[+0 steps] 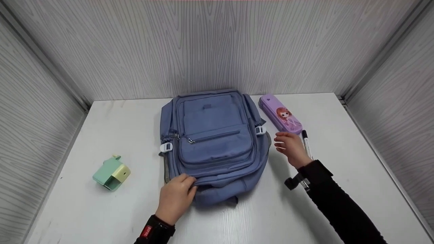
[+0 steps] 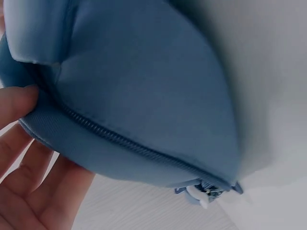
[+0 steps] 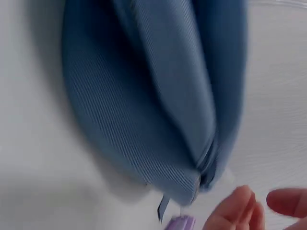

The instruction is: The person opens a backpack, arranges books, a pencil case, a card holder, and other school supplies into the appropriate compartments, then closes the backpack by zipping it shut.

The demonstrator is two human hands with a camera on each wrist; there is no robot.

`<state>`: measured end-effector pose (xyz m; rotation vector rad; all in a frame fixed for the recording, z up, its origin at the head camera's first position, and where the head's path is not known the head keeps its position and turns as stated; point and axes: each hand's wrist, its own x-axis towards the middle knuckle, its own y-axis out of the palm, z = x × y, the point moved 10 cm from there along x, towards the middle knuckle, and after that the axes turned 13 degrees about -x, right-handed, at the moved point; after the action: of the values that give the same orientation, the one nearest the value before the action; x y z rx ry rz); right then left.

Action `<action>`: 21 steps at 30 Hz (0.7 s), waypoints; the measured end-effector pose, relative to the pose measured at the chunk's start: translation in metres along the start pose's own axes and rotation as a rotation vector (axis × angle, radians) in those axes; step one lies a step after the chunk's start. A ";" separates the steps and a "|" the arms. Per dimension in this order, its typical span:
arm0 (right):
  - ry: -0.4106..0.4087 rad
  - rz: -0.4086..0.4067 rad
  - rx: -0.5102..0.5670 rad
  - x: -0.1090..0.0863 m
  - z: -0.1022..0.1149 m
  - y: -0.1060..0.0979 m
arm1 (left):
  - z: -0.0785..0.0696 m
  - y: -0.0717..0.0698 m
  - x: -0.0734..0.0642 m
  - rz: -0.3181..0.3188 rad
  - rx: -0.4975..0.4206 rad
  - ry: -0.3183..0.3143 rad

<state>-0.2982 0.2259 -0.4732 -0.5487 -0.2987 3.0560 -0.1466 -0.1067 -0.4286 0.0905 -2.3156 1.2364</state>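
Head view: left grip in a pinch on blue backpack, right grip loose, empty, nearby.

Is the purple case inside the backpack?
No, the purple case lies on the white table, outside the blue backpack.

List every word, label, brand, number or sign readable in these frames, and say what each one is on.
None reads clearly.
Red tag on the black left wristband: pale lettering, too small and blurred to quote.
Small patch on the blue backpack: no lettering can be made out.
Purple case: a printed cartoon figure, no readable words.
Marker: any print is too small to read.
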 end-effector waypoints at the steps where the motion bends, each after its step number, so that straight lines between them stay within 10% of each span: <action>1: -0.027 -0.023 -0.078 0.006 0.002 -0.001 | 0.001 0.001 -0.002 -0.002 0.002 -0.001; 9: -0.313 -0.125 -0.710 0.045 0.023 0.010 | -0.004 0.007 -0.016 -0.015 0.008 0.041; 21: -0.429 0.108 -0.887 0.071 0.019 0.036 | -0.008 0.018 -0.028 0.077 0.026 0.031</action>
<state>-0.3706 0.1910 -0.4873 0.1275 -1.7026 2.9555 -0.1242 -0.0950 -0.4517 -0.0094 -2.2960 1.2962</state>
